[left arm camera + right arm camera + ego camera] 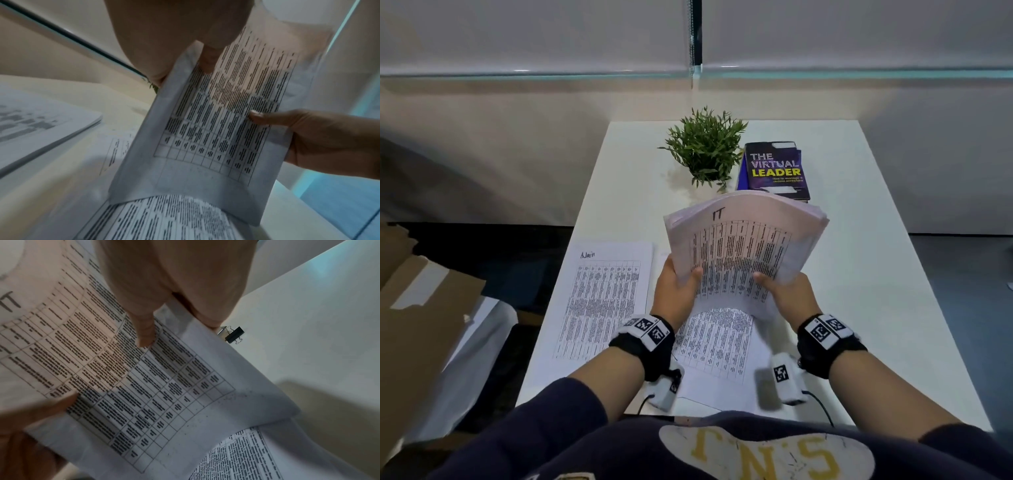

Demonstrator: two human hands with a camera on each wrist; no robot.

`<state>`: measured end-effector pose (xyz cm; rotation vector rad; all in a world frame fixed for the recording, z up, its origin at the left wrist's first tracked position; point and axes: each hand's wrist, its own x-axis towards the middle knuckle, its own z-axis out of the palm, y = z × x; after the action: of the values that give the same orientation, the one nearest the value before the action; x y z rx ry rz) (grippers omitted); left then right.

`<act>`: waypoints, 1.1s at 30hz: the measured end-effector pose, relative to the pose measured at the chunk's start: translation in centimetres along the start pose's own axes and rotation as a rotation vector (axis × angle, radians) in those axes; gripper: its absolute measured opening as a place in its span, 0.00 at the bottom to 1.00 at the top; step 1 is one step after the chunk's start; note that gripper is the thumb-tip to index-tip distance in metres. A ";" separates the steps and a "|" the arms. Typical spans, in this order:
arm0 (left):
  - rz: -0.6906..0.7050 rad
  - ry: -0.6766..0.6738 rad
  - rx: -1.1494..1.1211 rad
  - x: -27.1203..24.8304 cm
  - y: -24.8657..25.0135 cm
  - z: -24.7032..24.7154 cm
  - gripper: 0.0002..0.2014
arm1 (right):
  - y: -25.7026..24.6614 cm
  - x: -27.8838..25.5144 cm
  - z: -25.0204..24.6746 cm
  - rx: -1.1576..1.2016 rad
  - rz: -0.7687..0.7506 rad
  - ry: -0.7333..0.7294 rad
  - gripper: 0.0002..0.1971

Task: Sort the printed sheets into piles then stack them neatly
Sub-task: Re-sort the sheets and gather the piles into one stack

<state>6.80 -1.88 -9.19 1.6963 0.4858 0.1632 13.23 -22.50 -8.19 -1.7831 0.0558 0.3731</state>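
1. White rectangular tabletop (pixel 859 274) under me, with a green potted plant (pixel 705 147) and a dark purple paperback book (pixel 774 171) pushed to the upper centre of the frame, out of my sorting space.
2. Flat pile of printed table sheets (pixel 606 294), hand-labelled on top, lies lower left; another printed sheet (pixel 717 346) lies bottom centre.
3. I'm lifting the bowed bundle of printed sheets marked "IT" (pixel 743 246) mid-frame, tilted so I can read that label.
4. My left hand (pixel 676 291) pinches its lower left edge, thumb on top.
5. My right hand (pixel 787 291) grips the lower right corner, thumb on the print.
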 end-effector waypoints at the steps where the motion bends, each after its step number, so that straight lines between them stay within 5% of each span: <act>1: -0.019 -0.017 0.008 0.1 -0.3 0.1 0.20 | -0.1 0.1 0.1 0.007 0.002 0.010 0.09; 6: -0.126 0.011 0.286 1.4 -3.3 -0.1 0.07 | -0.8 1.1 -1.3 0.013 0.046 0.114 0.07; 12: -0.298 -0.153 0.906 1.6 -7.9 -0.7 0.29 | -0.6 1.7 -6.2 0.049 0.136 0.206 0.11; 17: -0.348 -0.136 0.810 1.9 -8.9 -0.2 0.34 | 1.1 1.0 -8.2 0.027 0.219 0.161 0.16; 23: -0.261 -0.183 0.862 1.8 -8.9 0.3 0.08 | 3.9 1.0 -8.9 0.032 0.311 0.201 0.21; 28: -0.291 0.073 0.890 1.7 -9.3 1.2 0.14 | 4.8 1.0 -9.6 0.010 0.346 0.222 0.22; 33: -0.314 0.043 0.812 2.0 -10.0 1.7 0.20 | 5.0 0.6 -10.0 0.019 0.349 0.219 0.21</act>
<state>7.01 -1.49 -19.48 2.3689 0.9253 -0.2668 14.85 -33.17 -11.09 -1.7893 0.5287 0.4224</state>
